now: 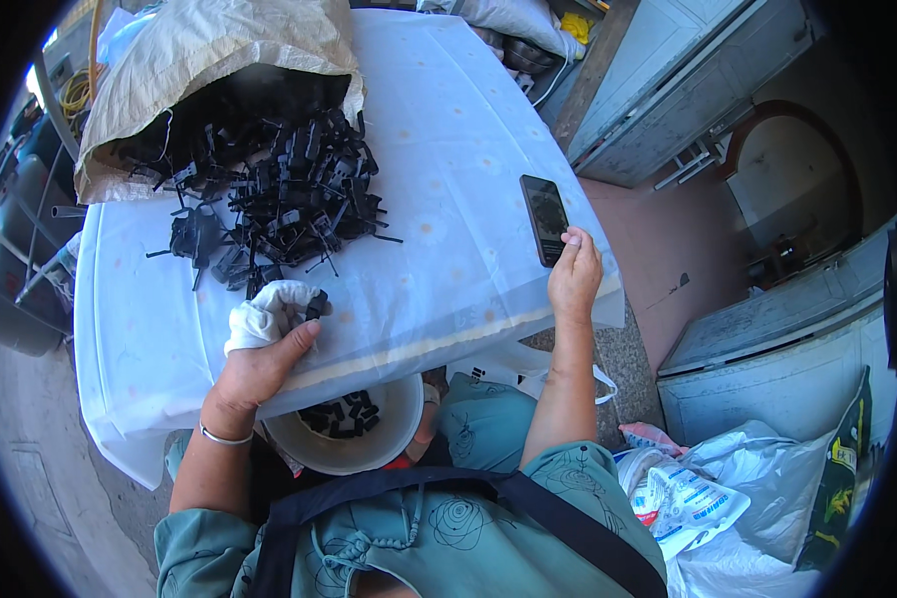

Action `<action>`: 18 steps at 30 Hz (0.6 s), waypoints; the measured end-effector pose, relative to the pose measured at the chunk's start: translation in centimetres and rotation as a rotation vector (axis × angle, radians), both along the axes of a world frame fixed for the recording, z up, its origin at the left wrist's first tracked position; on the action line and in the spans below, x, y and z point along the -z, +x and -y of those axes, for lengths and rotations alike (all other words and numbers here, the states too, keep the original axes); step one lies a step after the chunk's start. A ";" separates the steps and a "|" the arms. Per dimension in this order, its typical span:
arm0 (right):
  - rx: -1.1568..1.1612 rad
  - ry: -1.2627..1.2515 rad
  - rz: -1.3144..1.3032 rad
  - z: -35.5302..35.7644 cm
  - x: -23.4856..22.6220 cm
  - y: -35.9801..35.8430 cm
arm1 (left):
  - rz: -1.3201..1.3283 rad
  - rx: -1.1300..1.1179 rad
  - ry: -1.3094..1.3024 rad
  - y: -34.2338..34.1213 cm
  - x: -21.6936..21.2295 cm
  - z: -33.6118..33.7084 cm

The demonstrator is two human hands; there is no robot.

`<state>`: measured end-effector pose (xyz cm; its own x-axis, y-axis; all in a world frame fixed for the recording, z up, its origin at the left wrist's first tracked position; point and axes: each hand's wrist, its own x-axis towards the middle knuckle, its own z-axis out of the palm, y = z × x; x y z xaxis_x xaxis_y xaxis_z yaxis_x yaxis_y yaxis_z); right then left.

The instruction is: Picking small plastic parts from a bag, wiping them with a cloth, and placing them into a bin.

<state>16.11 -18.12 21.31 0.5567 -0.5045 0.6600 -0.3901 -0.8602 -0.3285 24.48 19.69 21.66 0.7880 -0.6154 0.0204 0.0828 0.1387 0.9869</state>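
On the white-draped table [448, 149], a tan sack [219, 40] spills a black heap [299, 189]! Right hand [576, 277] at the phone [544, 219], grip unclear; left hand [272, 337] pinches a black piece [316, 305] below the heap. Single-piece handling, seemingly; next calls for a steady pinch.

Counter cover [448, 130]: thin plas. sheet, smooth w/ slight sheen. Parts [299, 189]: blk hard plas., mostly matt. Sack [229, 35]: woven plas. by the look, rough, creased. Glove [256, 324]: soft matt cloth. Phone [544, 217]: v. smooth, glossy scrn. Tub [401, 434]: smooth plas., semi-matt. Bangle [224, 439]: shiny metal. Shirt [448, 533]: matt cloth. Bags [757, 463]: crinkly plas., glossy. Door [658, 80]: scuffed paint.
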 end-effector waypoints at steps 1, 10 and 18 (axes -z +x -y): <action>-0.058 0.056 0.043 -0.6 -0.1 0.3 | 0.003 -0.013 0.009 -0.1 -0.2 -0.1; -1.184 0.908 -0.461 -17.3 -4.3 1.5 | -0.062 -0.104 0.083 0.0 -0.7 1.2; -1.169 0.750 -0.275 -20.3 -1.7 3.3 | 0.109 -0.118 0.171 0.0 0.1 1.0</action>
<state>19.39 2.19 23.00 0.9564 0.1532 0.2487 0.2895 -0.3849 -0.8764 24.43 18.73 21.56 0.8536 -0.5207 0.0125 -0.0325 -0.0293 0.9990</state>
